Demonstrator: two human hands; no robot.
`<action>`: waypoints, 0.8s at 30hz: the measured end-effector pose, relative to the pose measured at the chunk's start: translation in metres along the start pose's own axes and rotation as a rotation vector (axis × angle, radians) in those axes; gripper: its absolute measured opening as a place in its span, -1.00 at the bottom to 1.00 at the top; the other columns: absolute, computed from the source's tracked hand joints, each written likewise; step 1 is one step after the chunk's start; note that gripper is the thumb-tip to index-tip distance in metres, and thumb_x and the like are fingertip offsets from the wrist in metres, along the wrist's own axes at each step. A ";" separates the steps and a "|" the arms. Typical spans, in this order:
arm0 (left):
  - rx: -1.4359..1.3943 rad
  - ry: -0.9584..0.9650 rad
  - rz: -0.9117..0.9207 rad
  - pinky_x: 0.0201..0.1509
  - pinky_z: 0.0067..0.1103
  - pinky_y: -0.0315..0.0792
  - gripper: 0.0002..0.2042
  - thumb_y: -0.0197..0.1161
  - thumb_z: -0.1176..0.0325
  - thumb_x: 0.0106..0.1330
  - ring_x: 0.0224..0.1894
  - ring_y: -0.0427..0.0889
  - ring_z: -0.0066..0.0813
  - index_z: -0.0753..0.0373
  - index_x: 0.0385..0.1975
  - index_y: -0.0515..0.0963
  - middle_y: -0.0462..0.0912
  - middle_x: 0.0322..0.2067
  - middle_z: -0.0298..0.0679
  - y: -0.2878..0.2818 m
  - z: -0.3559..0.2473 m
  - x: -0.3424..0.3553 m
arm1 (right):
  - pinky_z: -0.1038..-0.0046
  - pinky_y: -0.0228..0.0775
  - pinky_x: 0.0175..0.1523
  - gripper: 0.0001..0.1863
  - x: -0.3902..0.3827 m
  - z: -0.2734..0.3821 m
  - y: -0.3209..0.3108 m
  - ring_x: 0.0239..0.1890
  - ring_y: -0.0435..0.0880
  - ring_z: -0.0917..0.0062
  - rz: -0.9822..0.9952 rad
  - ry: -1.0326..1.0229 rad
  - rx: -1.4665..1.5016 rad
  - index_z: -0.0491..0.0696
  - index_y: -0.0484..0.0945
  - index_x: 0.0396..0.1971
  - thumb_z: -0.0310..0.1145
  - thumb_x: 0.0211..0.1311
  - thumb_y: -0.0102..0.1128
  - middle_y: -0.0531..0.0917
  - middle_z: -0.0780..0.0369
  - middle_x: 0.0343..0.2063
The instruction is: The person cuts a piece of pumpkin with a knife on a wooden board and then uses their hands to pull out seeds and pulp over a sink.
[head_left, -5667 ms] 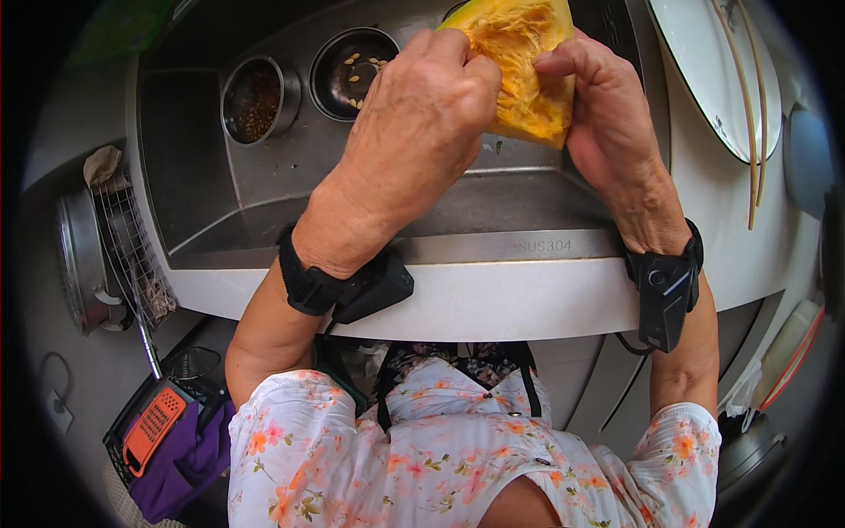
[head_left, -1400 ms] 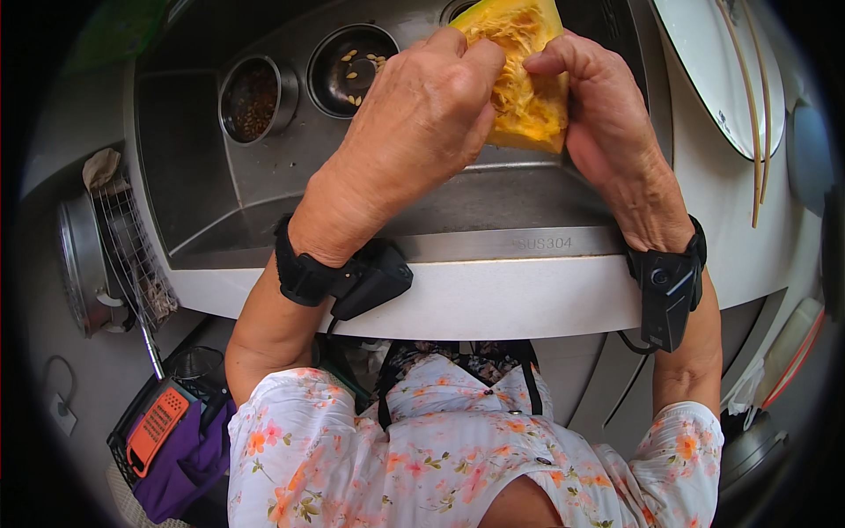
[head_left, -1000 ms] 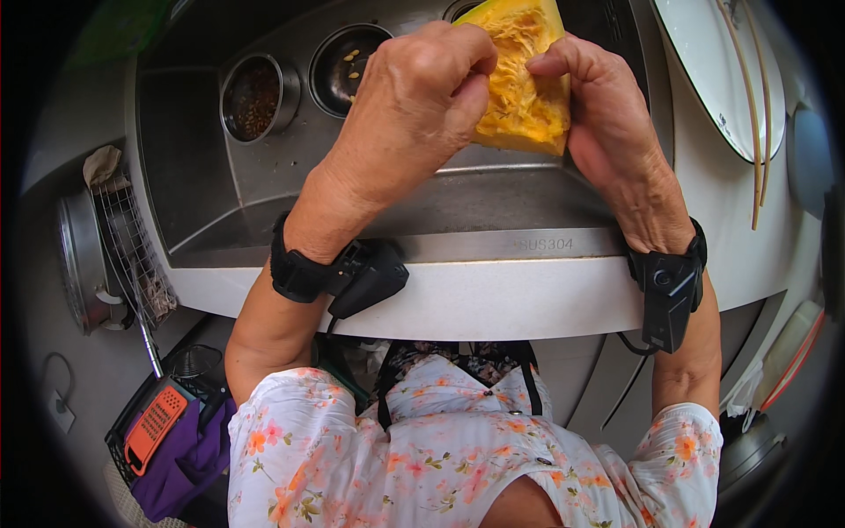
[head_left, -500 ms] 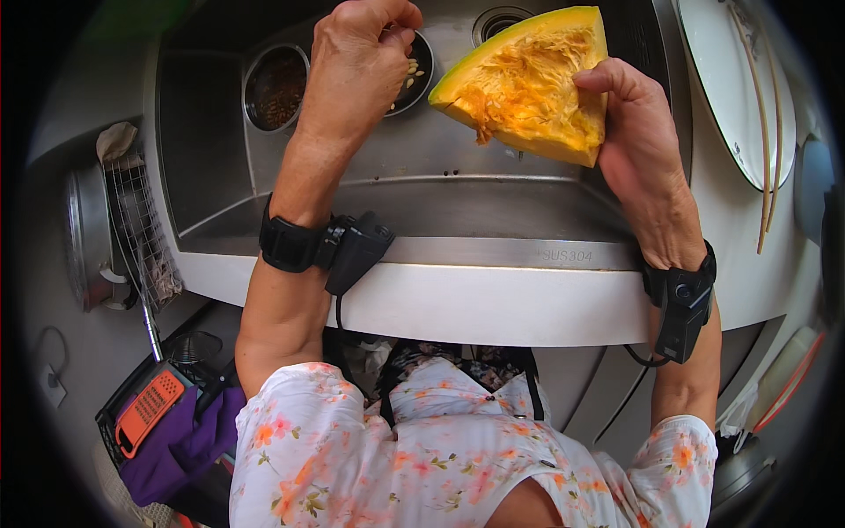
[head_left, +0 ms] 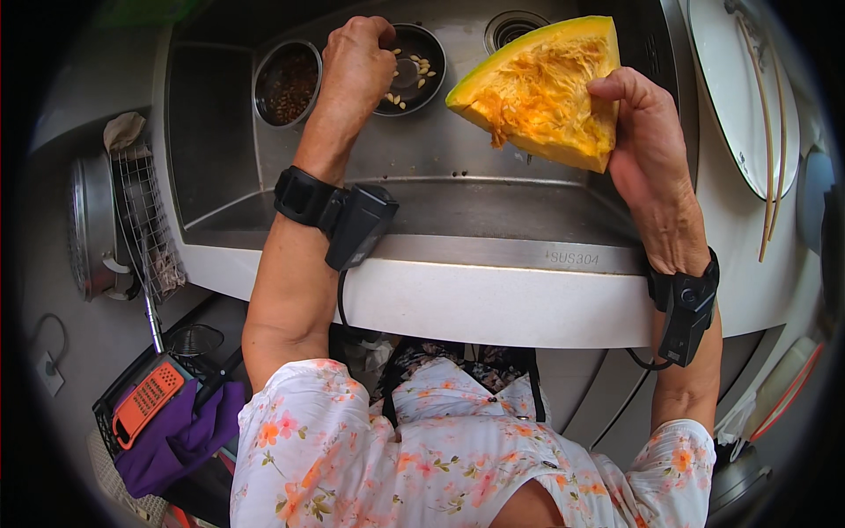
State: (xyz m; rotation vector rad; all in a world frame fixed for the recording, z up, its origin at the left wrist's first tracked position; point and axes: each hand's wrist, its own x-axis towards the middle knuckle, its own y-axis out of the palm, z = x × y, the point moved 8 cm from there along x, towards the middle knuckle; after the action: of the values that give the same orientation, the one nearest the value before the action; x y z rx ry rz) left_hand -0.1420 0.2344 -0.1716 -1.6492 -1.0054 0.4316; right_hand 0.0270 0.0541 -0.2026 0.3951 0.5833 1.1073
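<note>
My right hand (head_left: 650,145) grips a wedge of pumpkin (head_left: 554,92) by its right side, thumb on the cut face. The wedge has yellow-orange flesh, a green-yellow rind and stringy pulp hanging at its lower left. At the left edge of a round dark bowl (head_left: 412,99), my left hand (head_left: 356,70) is closed with its fingers curled under. What they hold, if anything, is hidden. Pale pumpkin seeds (head_left: 422,67) lie scattered in that bowl, which sits in the steel sink (head_left: 387,198).
Left of my left hand, a metal bowl (head_left: 288,84) holds brownish bits in liquid. Beyond the wedge is the sink drain (head_left: 510,29). A white oval dish (head_left: 726,79) with wooden chopsticks (head_left: 775,189) across it rests on the right counter. An orange grater (head_left: 148,403) lies lower left.
My left hand has drawn back leftward from over the seed bowl, uncovering more seeds. The wedge stays in my right hand, and the whole view has shifted slightly.
</note>
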 end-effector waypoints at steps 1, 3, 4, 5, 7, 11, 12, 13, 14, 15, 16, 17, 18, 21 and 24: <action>-0.005 -0.015 0.000 -0.07 -0.48 0.49 -0.68 0.03 0.65 -0.05 -0.20 0.63 -0.21 0.38 -0.26 0.58 0.63 -0.32 0.00 0.000 0.003 0.001 | 0.47 0.46 -0.05 -0.77 0.000 0.000 0.000 -0.27 0.58 0.50 0.000 0.001 0.000 -0.27 0.45 -0.32 -0.46 0.01 0.08 0.54 0.18 -0.32; -0.009 -0.031 0.000 -0.11 -0.49 0.51 -0.68 0.02 0.67 -0.06 -0.22 0.64 -0.25 0.38 -0.27 0.58 0.64 -0.34 -0.02 0.002 0.009 0.002 | 0.47 0.47 -0.06 -0.77 0.001 -0.001 0.000 -0.27 0.58 0.50 0.001 0.004 -0.005 -0.27 0.45 -0.32 -0.46 0.01 0.08 0.54 0.18 -0.32; -0.045 -0.024 -0.023 -0.15 -0.51 0.53 -0.69 0.01 0.68 -0.06 -0.24 0.64 -0.29 0.38 -0.28 0.58 0.64 -0.36 -0.05 0.002 0.012 0.003 | 0.47 0.47 -0.06 -0.77 0.001 -0.002 0.000 -0.27 0.58 0.50 0.001 0.005 -0.005 -0.27 0.45 -0.32 -0.46 0.01 0.08 0.54 0.18 -0.32; -0.082 -0.016 -0.046 -0.19 -0.53 0.55 -0.69 0.01 0.69 -0.05 -0.26 0.65 -0.33 0.39 -0.29 0.58 0.64 -0.38 -0.07 0.001 0.014 0.004 | 0.47 0.47 -0.06 -0.77 0.000 -0.002 0.001 -0.27 0.58 0.50 -0.004 0.009 -0.002 -0.27 0.45 -0.32 -0.46 0.02 0.08 0.54 0.18 -0.32; -0.107 -0.023 -0.058 -0.20 -0.54 0.56 -0.70 0.00 0.69 -0.04 -0.27 0.64 -0.37 0.40 -0.30 0.58 0.64 -0.39 -0.09 0.001 0.018 0.005 | 0.47 0.47 -0.06 -0.77 0.000 -0.002 0.002 -0.27 0.58 0.50 -0.008 0.013 0.002 -0.27 0.45 -0.32 -0.46 0.02 0.08 0.54 0.17 -0.32; -0.212 -0.026 -0.081 -0.27 -0.58 0.55 -0.72 -0.01 0.67 -0.01 -0.35 0.62 -0.46 0.41 -0.31 0.58 0.63 -0.41 -0.14 0.001 0.023 0.007 | 0.46 0.47 -0.06 -0.77 -0.001 -0.001 0.003 -0.26 0.58 0.49 0.001 0.010 0.001 -0.27 0.45 -0.31 -0.46 0.02 0.07 0.54 0.17 -0.31; -0.213 -0.024 -0.080 -0.27 -0.58 0.55 -0.72 -0.01 0.67 -0.01 -0.35 0.62 -0.46 0.41 -0.31 0.58 0.63 -0.41 -0.14 0.000 0.021 0.007 | 0.46 0.47 -0.06 -0.76 -0.001 0.000 0.003 -0.26 0.58 0.49 0.000 0.017 0.006 -0.27 0.45 -0.31 -0.46 0.01 0.07 0.54 0.17 -0.31; -0.181 -0.055 -0.083 -0.30 -0.62 0.53 -0.75 0.01 0.64 0.03 -0.37 0.60 -0.50 0.40 -0.31 0.58 0.63 -0.42 -0.17 -0.003 0.022 0.007 | 0.46 0.47 -0.06 -0.76 -0.002 0.001 0.004 -0.26 0.58 0.49 -0.002 0.015 0.006 -0.27 0.45 -0.31 -0.46 0.01 0.07 0.54 0.17 -0.31; -0.152 -0.086 -0.084 -0.33 -0.66 0.50 -0.78 0.03 0.61 0.07 -0.40 0.58 -0.55 0.39 -0.32 0.58 0.63 -0.42 -0.20 -0.005 0.019 0.006 | 0.46 0.47 -0.06 -0.76 -0.002 0.001 0.004 -0.25 0.57 0.49 0.002 0.013 0.019 -0.27 0.44 -0.31 -0.45 0.01 0.07 0.54 0.17 -0.30; -0.157 -0.082 -0.080 -0.33 -0.66 0.50 -0.78 0.03 0.61 0.07 -0.40 0.58 -0.55 0.39 -0.32 0.58 0.63 -0.42 -0.20 -0.008 0.012 0.004 | 0.46 0.47 -0.06 -0.76 -0.003 0.001 0.005 -0.24 0.57 0.49 0.006 0.011 0.033 -0.27 0.44 -0.31 -0.45 0.01 0.07 0.53 0.16 -0.30; -0.292 -0.091 -0.105 -0.35 -0.68 0.48 -0.81 0.07 0.56 0.11 -0.42 0.57 -0.58 0.39 -0.31 0.58 0.62 -0.43 -0.24 -0.013 0.007 0.001 | 0.46 0.47 -0.06 -0.76 -0.003 0.000 0.005 -0.24 0.57 0.49 -0.001 0.009 0.031 -0.27 0.44 -0.31 -0.45 0.01 0.07 0.53 0.16 -0.30; -0.427 -0.101 -0.130 -0.36 -0.71 0.45 -0.83 0.10 0.50 0.15 -0.43 0.55 -0.61 0.38 -0.31 0.59 0.62 -0.44 -0.27 -0.017 0.003 -0.001 | 0.46 0.47 -0.06 -0.76 -0.003 0.001 0.006 -0.24 0.56 0.50 0.003 -0.001 0.027 -0.26 0.44 -0.32 -0.45 0.00 0.07 0.52 0.17 -0.30; -0.489 -0.032 -0.100 -0.34 -0.72 0.45 -0.84 0.19 0.44 0.18 -0.43 0.55 -0.65 0.37 -0.30 0.59 0.62 -0.44 -0.31 -0.019 -0.003 -0.001 | 0.47 0.47 -0.05 -0.76 -0.002 0.001 0.007 -0.24 0.56 0.50 0.008 -0.010 0.023 -0.26 0.44 -0.32 -0.45 0.00 0.07 0.52 0.17 -0.30; -0.592 0.170 -0.071 -0.34 -0.74 0.46 -0.85 0.26 0.49 0.14 -0.43 0.55 -0.67 0.35 -0.29 0.59 0.62 -0.44 -0.32 -0.034 -0.052 -0.015 | 0.47 0.47 -0.05 -0.78 -0.001 -0.001 0.007 -0.26 0.55 0.50 0.011 -0.009 0.042 -0.25 0.43 -0.34 -0.45 -0.01 0.06 0.50 0.18 -0.32; -0.669 0.401 -0.073 -0.34 -0.75 0.47 -0.85 0.29 0.53 0.12 -0.42 0.55 -0.66 0.34 -0.30 0.59 0.61 -0.43 -0.33 -0.049 -0.093 -0.032 | 0.48 0.47 -0.05 -0.80 -0.003 0.003 0.008 -0.27 0.55 0.51 0.031 -0.049 0.018 -0.24 0.44 -0.38 -0.45 -0.01 0.06 0.50 0.19 -0.34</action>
State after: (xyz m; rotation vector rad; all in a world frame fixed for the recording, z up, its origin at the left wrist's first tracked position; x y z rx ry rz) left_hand -0.1128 0.1538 -0.1026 -2.1641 -0.9471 -0.3226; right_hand 0.0222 0.0548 -0.1955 0.4474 0.5458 1.1196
